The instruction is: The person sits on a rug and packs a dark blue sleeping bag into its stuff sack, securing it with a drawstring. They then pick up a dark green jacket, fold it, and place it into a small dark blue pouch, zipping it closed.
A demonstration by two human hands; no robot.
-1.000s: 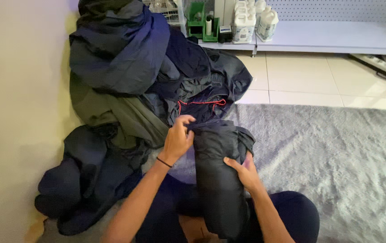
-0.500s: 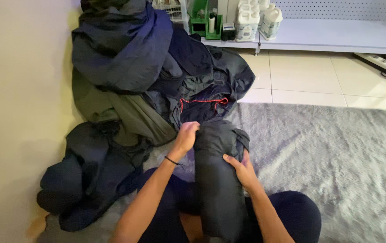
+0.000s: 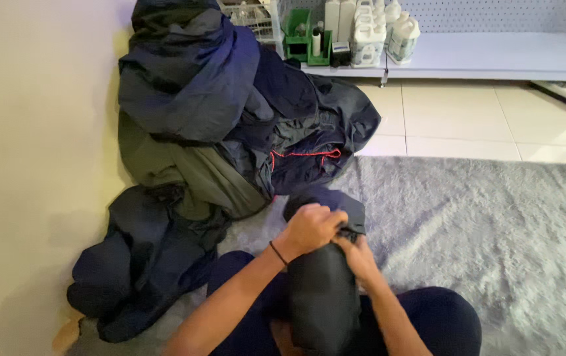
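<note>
Grey shaggy carpet [image 3: 494,224] covers the near floor, meeting pale floor tiles [image 3: 454,118] that run back to a low white shelf [image 3: 494,56] carrying white plastic jugs [image 3: 375,29] and a green bin [image 3: 299,39]. Against the cream wall [image 3: 32,165] on the left lies a big heap of dark blue and olive garments [image 3: 217,125], one with thin red piping [image 3: 306,155], spilling down onto the carpet.

Seated on the carpet, the person has a tightly rolled black bundle [image 3: 322,296] standing up between the knees, its lower end hidden in the lap. Both forearms come up from the bottom edge and meet at the bundle's top. The left hand [image 3: 309,227], with a thin dark band at the wrist, is curled into a fist over the upper end, gripping the fabric there. The right hand [image 3: 358,254] presses just beside it on the right flank, fingers closed on the same loose dark cloth. Both hands touch each other, clamped on the bundle.
</note>
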